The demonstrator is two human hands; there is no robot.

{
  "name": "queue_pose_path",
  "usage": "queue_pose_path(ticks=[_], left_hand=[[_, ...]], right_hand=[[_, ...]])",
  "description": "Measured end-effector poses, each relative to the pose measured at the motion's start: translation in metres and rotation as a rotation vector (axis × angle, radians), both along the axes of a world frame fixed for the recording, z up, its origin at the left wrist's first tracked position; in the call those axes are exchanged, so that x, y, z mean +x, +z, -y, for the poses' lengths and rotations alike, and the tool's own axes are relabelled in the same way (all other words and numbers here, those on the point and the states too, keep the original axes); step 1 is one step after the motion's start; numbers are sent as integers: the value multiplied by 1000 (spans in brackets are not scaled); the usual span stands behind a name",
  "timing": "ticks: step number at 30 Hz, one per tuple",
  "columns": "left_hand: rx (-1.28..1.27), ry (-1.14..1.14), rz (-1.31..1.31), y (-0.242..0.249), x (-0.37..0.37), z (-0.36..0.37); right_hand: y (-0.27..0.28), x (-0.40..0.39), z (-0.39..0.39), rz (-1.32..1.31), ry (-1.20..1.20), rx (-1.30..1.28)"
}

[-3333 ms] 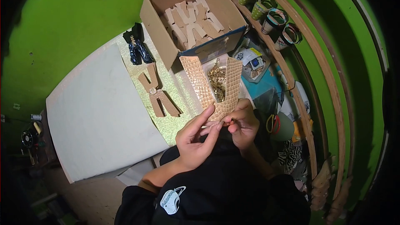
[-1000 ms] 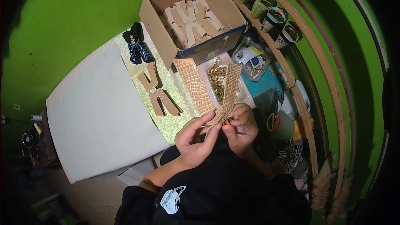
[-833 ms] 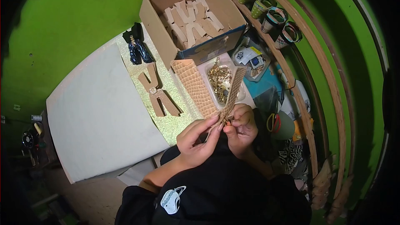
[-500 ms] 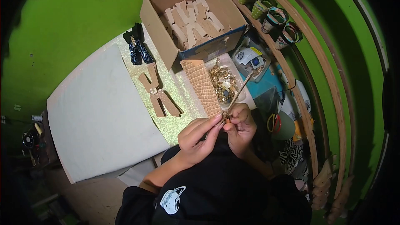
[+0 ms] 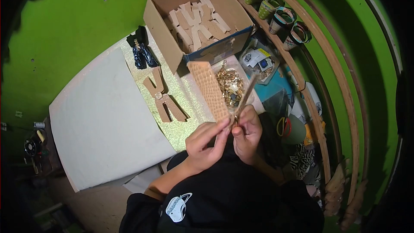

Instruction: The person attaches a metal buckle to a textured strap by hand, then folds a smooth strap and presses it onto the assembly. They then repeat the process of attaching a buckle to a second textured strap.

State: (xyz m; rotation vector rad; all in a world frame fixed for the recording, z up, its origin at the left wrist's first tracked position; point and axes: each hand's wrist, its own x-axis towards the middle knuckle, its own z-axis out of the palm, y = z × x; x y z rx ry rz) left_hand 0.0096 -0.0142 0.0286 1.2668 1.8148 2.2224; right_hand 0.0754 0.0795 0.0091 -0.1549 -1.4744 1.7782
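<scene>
My left hand [image 5: 207,140] pinches the lower end of a tan crocodile-textured strap [image 5: 210,90]. The strap's broad leg points up and away, while a narrow leg [image 5: 247,96], seen nearly edge-on, slants up to the right. My right hand [image 5: 247,136] is closed on the strap where the two legs meet, its fingertips close to my left ones. A small gold-looking bit shows between my fingers there, too small to make out. Just beyond is a tray [image 5: 255,100] of gold-coloured ornaments [image 5: 230,82].
An X-shaped tan strap [image 5: 161,99] with an ornament and a dark shiny one [image 5: 140,51] lie on the table. A cardboard box [image 5: 172,56] holds several tan pieces. To the right are a plastic tub [image 5: 271,71], scissors [image 5: 284,127] and a wooden rack [image 5: 276,36].
The strap has turned slightly in my hands, and its narrow leg now stands steeper and blurred. My right hand has shifted a little to the left and up.
</scene>
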Motion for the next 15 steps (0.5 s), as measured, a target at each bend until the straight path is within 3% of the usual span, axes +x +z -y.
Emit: queue_pose_path(ticks=[2, 6, 8, 10, 12, 15], left_hand=[[-15, -14, 241, -2, 0, 0], [51, -96, 193, -1, -10, 3], [63, -96, 231, -1, -10, 3], [-6, -99, 134, -4, -13, 5], [17, -141, 99, -8, -18, 8], [55, -210, -23, -8, -27, 10]], right_hand=[[7, -8, 0, -10, 34, -90], [18, -9, -9, 54, 208, -204], [23, -9, -8, 41, 187, -241], [19, -1, -11, 153, 344, -362], [19, -2, -15, 164, 351, -301], [13, -7, -25, -17, 255, 217]])
